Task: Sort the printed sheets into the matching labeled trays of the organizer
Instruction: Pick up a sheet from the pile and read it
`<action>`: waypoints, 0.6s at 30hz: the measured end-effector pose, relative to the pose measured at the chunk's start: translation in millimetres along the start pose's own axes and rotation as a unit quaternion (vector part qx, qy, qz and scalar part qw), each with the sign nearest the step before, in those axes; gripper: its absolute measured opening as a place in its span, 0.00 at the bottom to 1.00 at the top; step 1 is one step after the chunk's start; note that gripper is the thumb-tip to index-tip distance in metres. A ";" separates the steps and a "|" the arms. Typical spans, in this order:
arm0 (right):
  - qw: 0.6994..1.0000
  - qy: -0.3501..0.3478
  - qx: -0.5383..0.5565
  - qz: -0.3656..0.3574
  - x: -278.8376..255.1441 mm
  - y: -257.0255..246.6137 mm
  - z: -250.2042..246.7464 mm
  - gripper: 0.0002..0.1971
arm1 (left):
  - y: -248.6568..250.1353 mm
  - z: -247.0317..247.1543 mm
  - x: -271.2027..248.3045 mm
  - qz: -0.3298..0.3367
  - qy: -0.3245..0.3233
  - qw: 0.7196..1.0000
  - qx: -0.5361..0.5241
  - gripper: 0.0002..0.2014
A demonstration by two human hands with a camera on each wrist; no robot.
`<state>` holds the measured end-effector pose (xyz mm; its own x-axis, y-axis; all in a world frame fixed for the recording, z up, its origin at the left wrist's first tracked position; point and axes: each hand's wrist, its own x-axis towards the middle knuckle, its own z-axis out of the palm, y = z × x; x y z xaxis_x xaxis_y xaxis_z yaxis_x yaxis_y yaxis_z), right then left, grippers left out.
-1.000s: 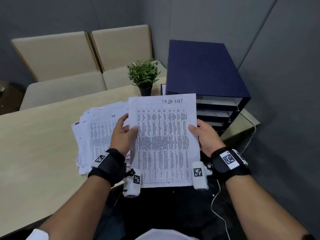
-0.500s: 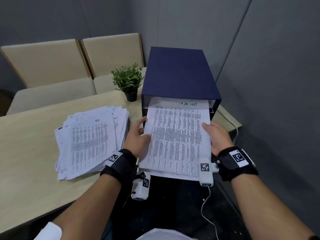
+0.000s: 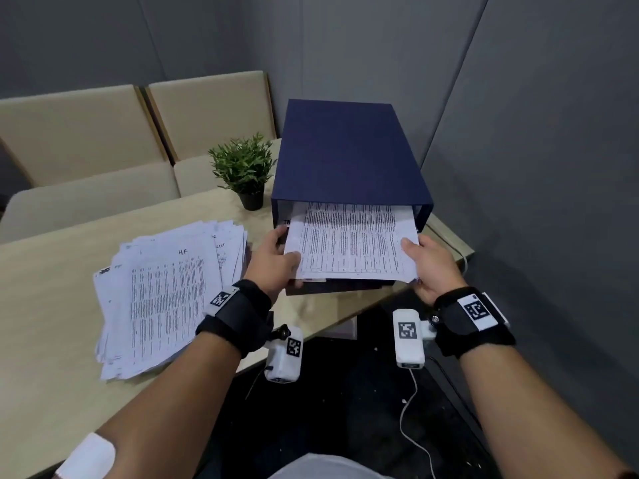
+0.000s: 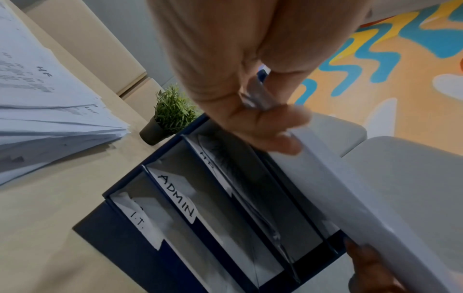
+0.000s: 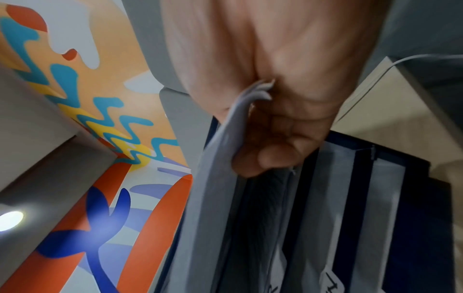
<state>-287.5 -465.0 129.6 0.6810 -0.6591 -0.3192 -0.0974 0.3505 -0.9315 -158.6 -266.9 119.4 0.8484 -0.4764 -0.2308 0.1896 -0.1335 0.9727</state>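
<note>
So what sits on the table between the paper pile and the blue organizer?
In the head view, the left hand gripping the sheet fills the gap; further back between paper pile and organizer stands the potted plant.

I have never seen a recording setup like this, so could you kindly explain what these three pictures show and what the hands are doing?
There is no machine here: a person wears one camera on the head and one on each wrist. The head view looks down at a table. The left hand and right hand each grip a side of a printed sheet, feeding it into the top tray of a blue organizer. The left wrist view shows lower trays labelled ADMIN and I.T.. A pile of sheets and a potted plant also stand on the table.
</note>
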 end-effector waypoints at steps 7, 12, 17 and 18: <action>0.992 -0.072 -0.064 0.076 -2.1 2.1 -6.7 0.06 | 6.0 1.8 13.1 0.023 0.056 0.997 -0.038 0.24; 0.998 -0.016 0.014 0.052 16.4 -3.0 1.7 0.08 | 12.0 4.7 12.7 0.025 0.048 0.994 -0.098 0.17; 0.995 0.029 0.087 0.042 36.9 -15.1 20.0 0.08 | 12.7 -1.0 13.0 0.001 0.037 0.993 -0.113 0.16; 0.995 0.037 0.084 0.039 39.9 -17.1 23.5 0.08 | 11.9 -2.6 12.9 0.000 0.037 0.994 -0.105 0.17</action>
<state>-241.6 -481.6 136.9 0.6208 -0.6702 -0.4067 -0.0208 0.5046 -0.8631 -144.1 -272.4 128.0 0.8812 -0.4093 -0.2365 0.2827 0.0553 0.9576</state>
